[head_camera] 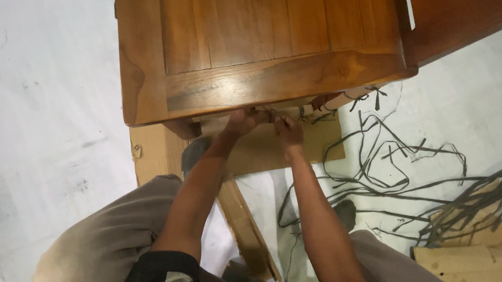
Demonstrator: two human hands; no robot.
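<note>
Under the front edge of the wooden cabinet (256,46), your fingertips are partly hidden, so the hold is hard to read. Your left hand (244,122) curls closed at the cabinet's lower rail, seemingly pinching a thin dark strip (273,116); how much of it you grasp I cannot tell. Just beside it, your right hand (288,131) is bunched with fingers tucked, its grip closed near the same strip, though contact is unclear. Beneath both lies a flat cardboard sheet (263,152) on the pale floor (39,144). Farther right, loose flat strands (394,166) sprawl in tangled loops, well apart from your hands.
</note>
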